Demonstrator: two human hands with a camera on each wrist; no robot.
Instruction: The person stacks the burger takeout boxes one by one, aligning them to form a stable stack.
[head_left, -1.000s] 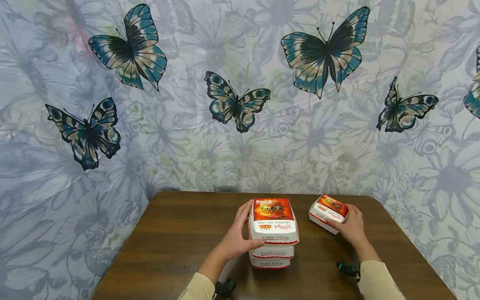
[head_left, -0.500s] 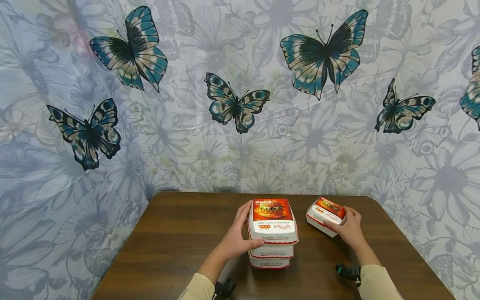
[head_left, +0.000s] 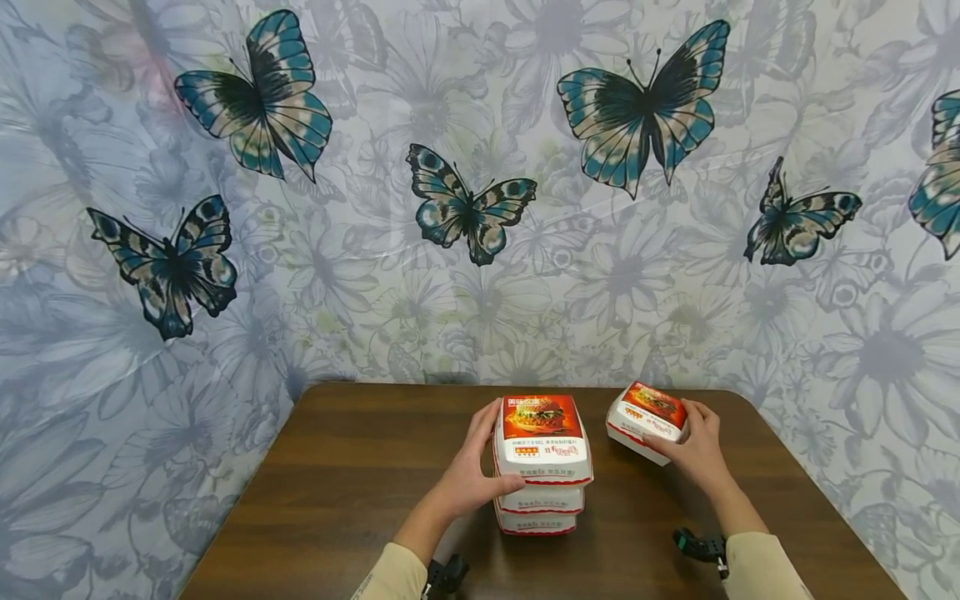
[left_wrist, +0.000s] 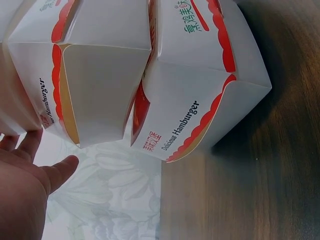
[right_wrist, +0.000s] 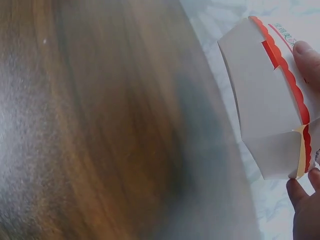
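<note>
Three white hamburger boxes with red scalloped trim stand in a stack on the table, slightly offset. The top hamburger box (head_left: 542, 450) shows a burger picture on its lid; below it are the middle box (head_left: 542, 501) and the bottom box (head_left: 537, 524). My left hand (head_left: 468, 479) holds the top box at its left side, thumb across the front, fingers along the left edge. My right hand (head_left: 696, 450) grips a fourth, matching hamburger box (head_left: 637, 421), tilted, right of the stack. In the right wrist view this box (right_wrist: 270, 95) hangs above the tabletop.
The brown wooden table (head_left: 360, 467) has rounded back corners. Behind it hangs a floral cloth backdrop (head_left: 622, 308) with printed butterflies. Black wrist straps (head_left: 701, 546) are worn on both arms, below cream sleeves.
The right hand has moved slightly left with its hamburger box, and over the last half second a little up. The left hand and the stack hold their place.
</note>
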